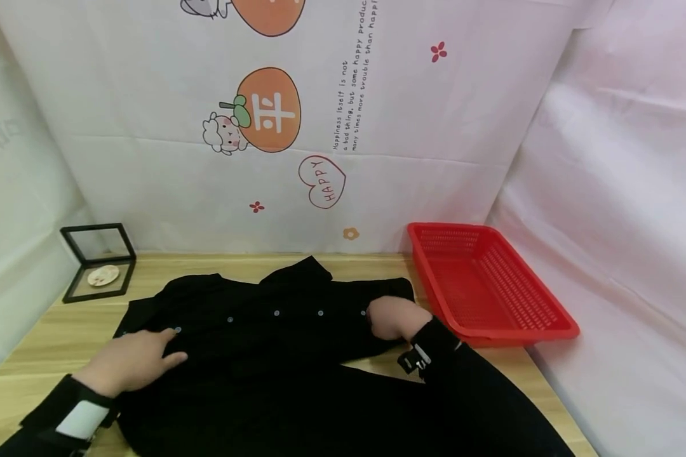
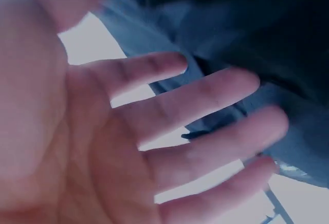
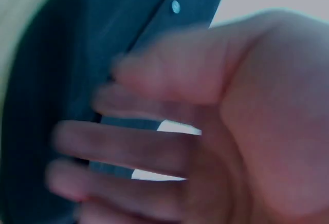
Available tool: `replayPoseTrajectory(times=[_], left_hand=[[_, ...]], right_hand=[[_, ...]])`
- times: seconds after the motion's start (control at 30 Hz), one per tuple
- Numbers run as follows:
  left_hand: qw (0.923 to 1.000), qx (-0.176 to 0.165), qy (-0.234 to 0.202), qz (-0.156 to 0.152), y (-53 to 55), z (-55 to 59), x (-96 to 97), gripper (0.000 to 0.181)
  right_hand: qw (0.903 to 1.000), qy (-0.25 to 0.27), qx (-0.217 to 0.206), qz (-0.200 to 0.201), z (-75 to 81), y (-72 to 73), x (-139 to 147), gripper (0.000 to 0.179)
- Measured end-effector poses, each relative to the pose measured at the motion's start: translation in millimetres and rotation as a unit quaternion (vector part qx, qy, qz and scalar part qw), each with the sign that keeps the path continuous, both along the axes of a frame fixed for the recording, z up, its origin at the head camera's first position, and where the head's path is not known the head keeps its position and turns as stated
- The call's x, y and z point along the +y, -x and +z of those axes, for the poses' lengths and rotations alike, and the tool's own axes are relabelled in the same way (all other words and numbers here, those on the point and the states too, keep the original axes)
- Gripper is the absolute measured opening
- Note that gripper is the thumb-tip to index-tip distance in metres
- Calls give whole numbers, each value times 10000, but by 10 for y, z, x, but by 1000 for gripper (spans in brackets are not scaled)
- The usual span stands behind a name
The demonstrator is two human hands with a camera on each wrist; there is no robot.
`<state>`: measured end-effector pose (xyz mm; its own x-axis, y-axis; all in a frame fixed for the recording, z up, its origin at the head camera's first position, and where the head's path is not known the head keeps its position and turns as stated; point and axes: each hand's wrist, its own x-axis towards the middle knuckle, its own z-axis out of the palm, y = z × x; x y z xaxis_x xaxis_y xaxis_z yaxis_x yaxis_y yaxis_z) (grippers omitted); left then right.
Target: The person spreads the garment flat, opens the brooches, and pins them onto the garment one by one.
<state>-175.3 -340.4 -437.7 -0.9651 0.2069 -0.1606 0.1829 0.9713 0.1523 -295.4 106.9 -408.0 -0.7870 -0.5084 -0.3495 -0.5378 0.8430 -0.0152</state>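
Note:
A black button-up shirt (image 1: 251,343) lies spread over the wooden table, its row of pale buttons running left to right. Over the shirt's left part is my left hand (image 1: 137,358), index finger and thumb apart, the index fingertip by a button. The left wrist view shows that hand (image 2: 128,126) with spread fingers and nothing in the palm. At the shirt's right end, my right hand (image 1: 397,317) is beside the last button. Seen from the right wrist, this hand (image 3: 205,121) has loosely extended fingers and its thumb near the index finger; no gripped fabric shows.
A red plastic basket (image 1: 451,308) stands at the right, close to the shirt's end. At the back left is a black-framed clear case (image 1: 98,261) with a round cream piece (image 1: 103,275) in it. White printed cloth (image 1: 406,127) hangs behind the table (image 1: 23,343) and along its sides.

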Motion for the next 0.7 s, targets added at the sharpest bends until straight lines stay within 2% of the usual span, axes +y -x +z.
replayPoseTrajectory(times=[0.07,0.13,0.23,0.3,0.4,0.5,0.57,0.63,0.7], left_hand=[[9985,519,44,-162,84,26,6,47],[9936,1064,91,-372,187,19,27,35],[9874,1489,16,-538,364,-15,81,37],[9864,1528,-22,-602,485,-56,95,47],[9898,1295,-15,-594,639,-114,100,57],[9936,931,-31,-634,748,-160,87,57],[9947,764,-95,-681,782,-165,86,50],[9943,760,-171,-722,795,-157,79,43],[9921,980,-190,-761,781,-130,66,38]], right_hand=[[9983,192,544,-44,0,128,-8,12],[9947,402,927,-184,-24,269,-14,9],[9934,424,1049,-195,-114,478,-19,34],[9955,363,821,-297,-173,583,-29,48],[9973,262,565,-378,-262,688,-36,51],[9975,173,615,-312,-309,730,-41,30],[9967,38,781,-201,-304,737,-36,13],[9951,-35,990,-80,-256,732,-23,7],[9922,-74,1242,-23,-154,711,-2,9]])
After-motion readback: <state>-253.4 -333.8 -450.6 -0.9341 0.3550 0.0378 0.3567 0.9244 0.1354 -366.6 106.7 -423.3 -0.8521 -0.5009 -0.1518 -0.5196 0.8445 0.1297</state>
